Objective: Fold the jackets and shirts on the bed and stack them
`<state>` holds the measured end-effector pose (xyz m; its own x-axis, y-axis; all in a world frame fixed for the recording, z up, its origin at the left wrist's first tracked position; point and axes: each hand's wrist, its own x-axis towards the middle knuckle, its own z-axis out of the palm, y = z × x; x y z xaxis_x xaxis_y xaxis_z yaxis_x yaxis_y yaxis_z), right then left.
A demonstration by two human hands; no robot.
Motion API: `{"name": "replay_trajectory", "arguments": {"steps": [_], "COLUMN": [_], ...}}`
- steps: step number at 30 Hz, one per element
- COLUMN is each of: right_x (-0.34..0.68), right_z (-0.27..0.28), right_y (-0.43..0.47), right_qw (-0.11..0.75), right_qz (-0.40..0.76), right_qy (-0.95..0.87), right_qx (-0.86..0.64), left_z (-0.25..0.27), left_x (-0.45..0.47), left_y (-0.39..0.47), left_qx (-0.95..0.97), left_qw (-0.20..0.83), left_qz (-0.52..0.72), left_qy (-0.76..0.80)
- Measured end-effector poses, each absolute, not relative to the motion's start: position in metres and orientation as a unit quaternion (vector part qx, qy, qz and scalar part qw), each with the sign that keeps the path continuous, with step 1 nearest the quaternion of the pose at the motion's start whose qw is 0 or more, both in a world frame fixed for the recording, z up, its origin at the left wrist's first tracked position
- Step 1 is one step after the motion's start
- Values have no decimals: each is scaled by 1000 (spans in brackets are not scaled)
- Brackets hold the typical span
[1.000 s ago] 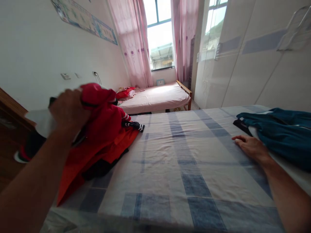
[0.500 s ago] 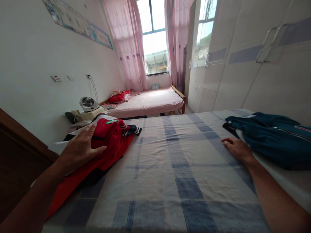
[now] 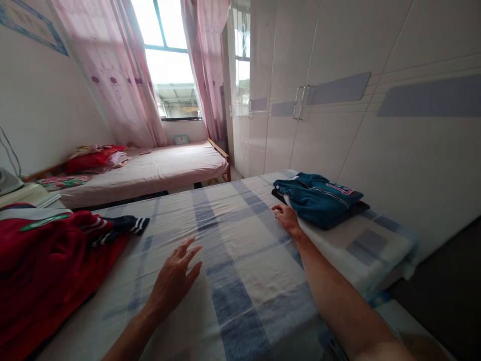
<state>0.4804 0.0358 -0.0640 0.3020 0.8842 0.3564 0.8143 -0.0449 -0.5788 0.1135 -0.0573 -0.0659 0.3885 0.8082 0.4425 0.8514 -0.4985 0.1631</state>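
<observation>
The left hand [image 3: 175,276] was over the checked sheet [image 3: 255,265], towards its front edge, fingers spread wide. The right hand [image 3: 286,219], loosely curled, was just beside the folded teal jacket [image 3: 319,203] near the far right corner; I couldn't tell whether it gripped anything. Red clothing [image 3: 48,260] lay towards the left edge

Clothes pile [image 3: 56,260] at left, jacket [image 3: 319,200] at right, both on the near sheet [image 3: 240,245]! Left hand [image 3: 176,273] in between, right hand [image 3: 285,218] just beside the jacket; far left, a bed [image 3: 169,168], window [image 3: 171,65] behind, wardrobe [image 3: 326,135] far right!
</observation>
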Motion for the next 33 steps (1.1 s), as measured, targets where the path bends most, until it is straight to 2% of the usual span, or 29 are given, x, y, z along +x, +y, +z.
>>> {"name": "replay_trajectory", "arguments": {"steps": [5, 11, 13, 18, 21, 27, 30, 33], "right_x": [497, 565, 586, 620, 630, 614, 577, 519], "right_z": [-36, -11, -15, -23, -20, -1, 20, 44], "right_y": [38, 28, 24, 28, 31, 30, 28, 19], "right_qw": [429, 405, 370, 194, 185, 250, 389, 506], "right_qz": [-35, -115, -124, -141, -130, -156, -154, -63], "right_qy": [-523, -383, -362, -397, -430, -476, -552, -618], "right_qx": [-735, -822, -847, -886, -874, -829, -721, -599], "left_z": [-81, -83, -83, -82, -81, -79, -76, -70], "left_x": [112, 111, 112, 114, 115, 116, 118, 120], "left_y": [-53, -52, -52, -54, -55, -54, -57, -62], "left_qx": [-838, -839, -838, -834, -831, -824, -811, -803], "left_qw": [47, 68, 66, 53, 48, 30, 19, 10], "left_qz": [-229, -231, -231, -226, -230, -257, -294, -338], "left_qy": [-493, -489, -491, -502, -504, -504, -505, -491]}}
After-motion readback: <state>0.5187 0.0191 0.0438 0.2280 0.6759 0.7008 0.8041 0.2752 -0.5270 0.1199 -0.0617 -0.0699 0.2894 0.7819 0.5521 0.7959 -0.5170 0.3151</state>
